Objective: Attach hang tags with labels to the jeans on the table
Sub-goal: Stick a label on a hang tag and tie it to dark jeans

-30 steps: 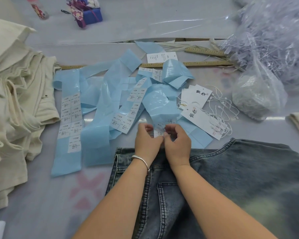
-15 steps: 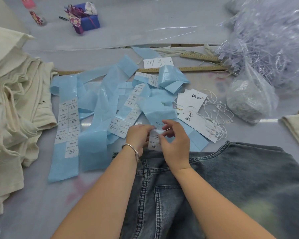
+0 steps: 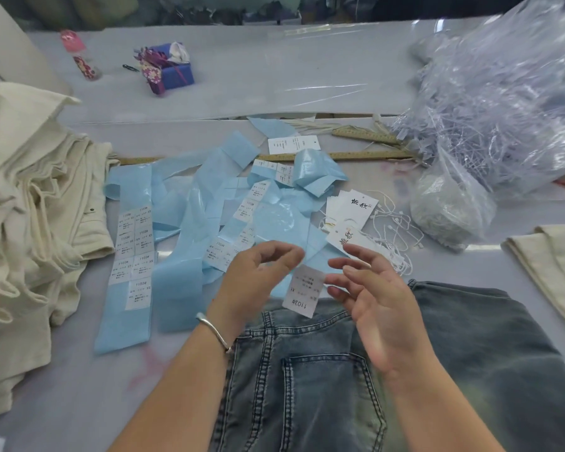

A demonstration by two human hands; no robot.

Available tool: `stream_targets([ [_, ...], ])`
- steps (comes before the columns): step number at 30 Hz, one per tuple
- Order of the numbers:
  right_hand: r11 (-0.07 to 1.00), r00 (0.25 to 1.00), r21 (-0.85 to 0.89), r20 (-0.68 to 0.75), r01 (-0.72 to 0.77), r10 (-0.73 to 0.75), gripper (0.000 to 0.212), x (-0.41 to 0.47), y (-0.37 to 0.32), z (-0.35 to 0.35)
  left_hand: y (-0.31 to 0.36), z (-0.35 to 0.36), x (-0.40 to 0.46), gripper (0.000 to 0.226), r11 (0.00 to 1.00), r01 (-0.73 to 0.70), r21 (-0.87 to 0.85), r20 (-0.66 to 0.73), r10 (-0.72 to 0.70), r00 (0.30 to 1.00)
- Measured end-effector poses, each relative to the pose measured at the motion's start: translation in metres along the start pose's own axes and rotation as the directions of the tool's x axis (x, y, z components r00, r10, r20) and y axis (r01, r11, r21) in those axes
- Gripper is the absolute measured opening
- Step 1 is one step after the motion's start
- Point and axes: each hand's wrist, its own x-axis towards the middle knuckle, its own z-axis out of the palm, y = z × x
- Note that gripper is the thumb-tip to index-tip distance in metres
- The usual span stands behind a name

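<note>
Head view: my right hand [image 3: 377, 300] pinches white sticker [image 3: 303, 290] by fingertips; left hand [image 3: 258, 277] loosely curled, holding nothing. Jeans [image 3: 356, 370] lie on surface below, hang tags [image 3: 353, 220] beyond. Risk: sticker curling onto my fingers.

A pale grey table [image 3: 274, 89] fills the view, its surface glossy. Dim, blurred shapes lie beyond its far edge.

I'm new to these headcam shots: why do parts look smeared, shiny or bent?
Head view: the left hand fingers blur, apparently from motion; glare streaks the clear plastic bag and the glossy blue backing strips; the wide lens bows the wooden ruler and table edge; the far background is soft and dim.
</note>
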Motion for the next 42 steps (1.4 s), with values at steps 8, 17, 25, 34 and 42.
stream_targets([
  [8, 0.988, 0.999, -0.152, -0.038, 0.016, -0.022, 0.043, 0.000, 0.000, -0.014, 0.020, 0.011, -0.007, 0.007, 0.991, -0.092, 0.092, 0.083, 0.085, 0.993],
  [17, 0.435, 0.926, -0.898, -0.112, 0.060, -0.360, 0.019, 0.075, 0.007, -0.057, -0.013, 0.029, 0.005, 0.013, 0.870, 0.351, -0.348, -0.200, -0.434, 0.878],
  [25, -0.272, 0.986, -0.962, 0.014, -0.032, -0.166, 0.044, 0.154, 0.018, -0.053, -0.014, 0.019, 0.011, 0.009, 0.662, 0.292, -0.690, -0.087, -0.477, 0.874],
  [34, -0.580, 0.932, -0.813, 0.251, 0.057, -0.260, 0.027, 0.158, -0.003, -0.037, -0.008, 0.004, 0.002, 0.020, 0.658, 0.248, -0.711, -0.049, -0.399, 0.916],
  [42, 0.097, 0.786, -0.950, 0.186, 0.298, -0.590, 0.014, 0.079, -0.052, -0.020, 0.011, 0.011, -0.024, 0.061, 0.781, 0.068, -0.620, -0.076, -0.146, 0.986],
])
